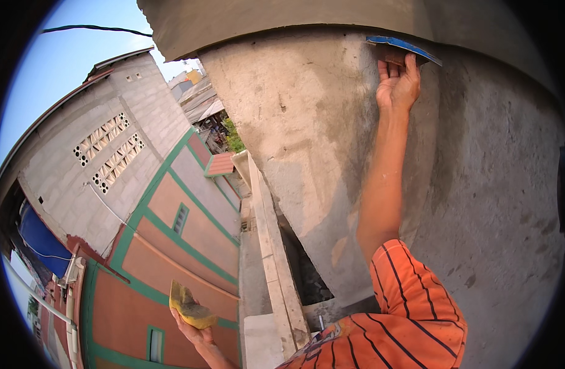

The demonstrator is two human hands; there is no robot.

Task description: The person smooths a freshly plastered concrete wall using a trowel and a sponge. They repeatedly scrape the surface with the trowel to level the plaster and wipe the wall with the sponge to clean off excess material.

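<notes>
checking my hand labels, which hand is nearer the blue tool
Right: the right hand grips the blue tool from below, up against the wall. The left hand is well below it, off to the left, holding a yellow sponge.

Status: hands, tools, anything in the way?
Right fingers gripping blue-edged tool at wall. Left fingers holding yellow sponge. Darker wall section just above.

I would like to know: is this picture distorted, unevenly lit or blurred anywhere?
Head view: the fisheye bends the painted building; head view: the plastered wall is brighter left than right, its dark patches perhaps damp or shadow; head view: the right hand and yellow sponge show no strong blur.
</notes>
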